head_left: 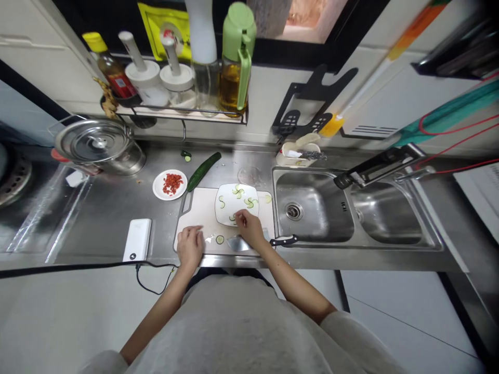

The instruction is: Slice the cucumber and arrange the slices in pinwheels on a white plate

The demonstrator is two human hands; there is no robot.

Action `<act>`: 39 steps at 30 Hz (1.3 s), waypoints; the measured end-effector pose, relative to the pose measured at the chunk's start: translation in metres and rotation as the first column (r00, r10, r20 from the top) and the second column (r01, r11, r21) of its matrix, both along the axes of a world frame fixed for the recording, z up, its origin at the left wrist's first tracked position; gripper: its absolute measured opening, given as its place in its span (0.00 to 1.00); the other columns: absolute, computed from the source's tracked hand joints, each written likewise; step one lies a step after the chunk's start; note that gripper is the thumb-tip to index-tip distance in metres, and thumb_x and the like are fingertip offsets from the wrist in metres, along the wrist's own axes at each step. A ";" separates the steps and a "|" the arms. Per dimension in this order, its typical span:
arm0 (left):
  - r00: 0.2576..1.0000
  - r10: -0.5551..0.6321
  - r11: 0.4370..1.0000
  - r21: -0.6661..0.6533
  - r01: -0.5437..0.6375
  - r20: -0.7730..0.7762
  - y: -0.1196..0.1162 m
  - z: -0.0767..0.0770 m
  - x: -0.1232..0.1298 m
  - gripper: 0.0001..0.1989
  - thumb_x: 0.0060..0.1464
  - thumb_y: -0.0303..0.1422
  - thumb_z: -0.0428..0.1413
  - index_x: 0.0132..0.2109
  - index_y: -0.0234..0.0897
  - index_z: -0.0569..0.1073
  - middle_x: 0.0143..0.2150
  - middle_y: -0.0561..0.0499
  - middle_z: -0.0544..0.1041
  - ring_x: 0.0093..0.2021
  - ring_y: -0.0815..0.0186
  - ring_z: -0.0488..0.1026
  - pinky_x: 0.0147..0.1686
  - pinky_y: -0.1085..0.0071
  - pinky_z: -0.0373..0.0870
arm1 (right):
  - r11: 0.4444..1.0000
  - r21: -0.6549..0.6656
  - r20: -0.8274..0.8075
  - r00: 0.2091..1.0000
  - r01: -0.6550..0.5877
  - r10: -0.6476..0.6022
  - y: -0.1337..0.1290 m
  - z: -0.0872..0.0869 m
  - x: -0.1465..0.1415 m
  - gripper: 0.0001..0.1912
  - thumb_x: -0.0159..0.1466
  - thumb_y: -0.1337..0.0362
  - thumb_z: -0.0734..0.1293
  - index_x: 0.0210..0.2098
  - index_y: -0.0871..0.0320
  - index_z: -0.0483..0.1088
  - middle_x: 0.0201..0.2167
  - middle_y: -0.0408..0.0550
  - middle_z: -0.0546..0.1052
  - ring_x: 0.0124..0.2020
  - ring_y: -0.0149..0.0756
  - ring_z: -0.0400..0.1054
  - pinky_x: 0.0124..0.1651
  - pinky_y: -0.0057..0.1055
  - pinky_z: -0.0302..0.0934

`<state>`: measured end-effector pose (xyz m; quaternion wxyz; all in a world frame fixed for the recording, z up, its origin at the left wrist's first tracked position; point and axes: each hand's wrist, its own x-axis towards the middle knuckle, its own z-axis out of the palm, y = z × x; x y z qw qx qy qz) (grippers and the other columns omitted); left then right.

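Observation:
My right hand (248,227) reaches over the near edge of a white square plate (230,200), fingertips pinched at a thin cucumber slice (233,218). More curved cucumber slices (250,202) lie on the plate in small groups. The plate rests on a pale cutting board (202,208). My left hand (190,244) lies on the board's front left part, fingers loosely stretched and holding nothing. Between my hands sits a round cucumber slice (220,239). A knife with a black handle (284,240) lies partly under my right wrist, its blade (238,244) on the board.
Behind the board lie a cucumber (204,171) and a small plate (158,188) of chopped red pieces. A white power bank (138,239) with a cable is at left, near a lidded pot (99,148). Right of the board is a double sink (315,208); bottles stand on a rack (187,111) above.

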<state>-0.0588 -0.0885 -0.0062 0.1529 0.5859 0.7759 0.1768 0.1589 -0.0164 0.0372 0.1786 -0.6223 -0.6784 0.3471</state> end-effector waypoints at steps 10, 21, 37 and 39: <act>0.995 -0.098 0.995 -0.008 0.099 0.026 -0.003 0.001 0.006 0.15 0.60 0.35 0.47 0.49 0.38 0.73 0.46 0.45 0.76 0.44 0.58 0.70 0.48 0.63 0.64 | 0.937 -0.172 0.320 0.882 -0.304 0.345 -0.058 -0.004 -0.035 0.13 0.68 0.62 0.56 0.44 0.58 0.69 0.41 0.52 0.76 0.41 0.39 0.70 0.38 0.29 0.57; 0.962 -0.274 0.939 -0.214 0.270 0.012 -0.014 0.005 0.033 0.15 0.57 0.38 0.52 0.50 0.40 0.72 0.44 0.44 0.75 0.45 0.56 0.70 0.44 0.62 0.63 | 0.945 -0.185 0.414 0.851 -0.268 0.323 -0.061 -0.028 -0.051 0.10 0.66 0.69 0.57 0.45 0.60 0.67 0.39 0.54 0.76 0.41 0.40 0.72 0.37 0.30 0.62; 0.958 -0.262 0.934 -0.218 0.281 0.114 -0.009 -0.001 0.035 0.10 0.50 0.26 0.52 0.42 0.40 0.70 0.43 0.46 0.74 0.46 0.57 0.70 0.44 0.63 0.64 | 0.948 -0.154 0.300 0.901 -0.278 0.313 -0.058 -0.025 -0.054 0.09 0.64 0.68 0.59 0.44 0.58 0.65 0.40 0.51 0.74 0.42 0.38 0.69 0.38 0.30 0.58; 0.957 -0.240 0.945 -0.188 0.269 0.164 -0.010 -0.002 0.034 0.08 0.50 0.26 0.51 0.39 0.40 0.70 0.40 0.46 0.74 0.44 0.58 0.71 0.43 0.63 0.64 | 0.951 -0.104 0.277 0.910 -0.290 0.307 -0.059 -0.027 -0.052 0.08 0.63 0.68 0.59 0.41 0.57 0.66 0.41 0.51 0.73 0.42 0.38 0.67 0.38 0.30 0.57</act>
